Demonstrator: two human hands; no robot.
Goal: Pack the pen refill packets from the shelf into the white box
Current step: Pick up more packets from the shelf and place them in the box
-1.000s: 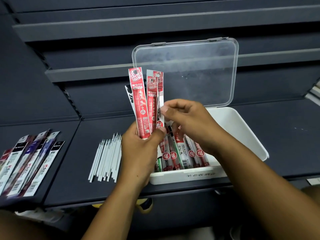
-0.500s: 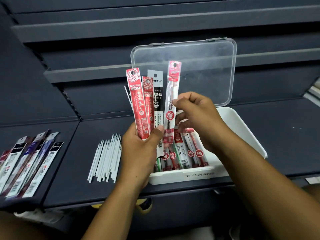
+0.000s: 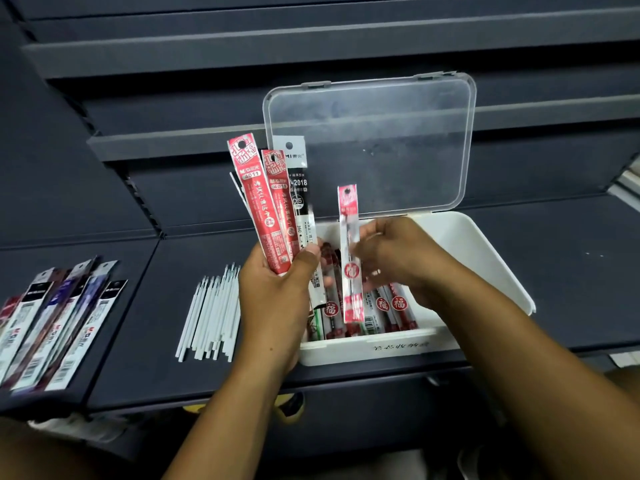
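Note:
My left hand (image 3: 277, 299) grips an upright fan of pen refill packets (image 3: 266, 206), two red and one black-and-white, just left of the white box (image 3: 485, 258). My right hand (image 3: 398, 261) pinches a single red and clear packet (image 3: 350, 258) upright over the box's left part. The box stands on the dark shelf with its clear lid (image 3: 370, 143) raised at the back. Several red refill packets (image 3: 384, 306) lie flat inside it near the front wall.
A row of loose white refill sticks (image 3: 211, 313) lies on the shelf left of the box. Further left, several dark and white packets (image 3: 59, 323) are spread on a neighbouring shelf section. Dark shelf rails (image 3: 311, 39) rise behind.
My right hand pulled one red packet out of the bunch in my left hand, then carried it down and to the right over the box. The left hand stayed in place.

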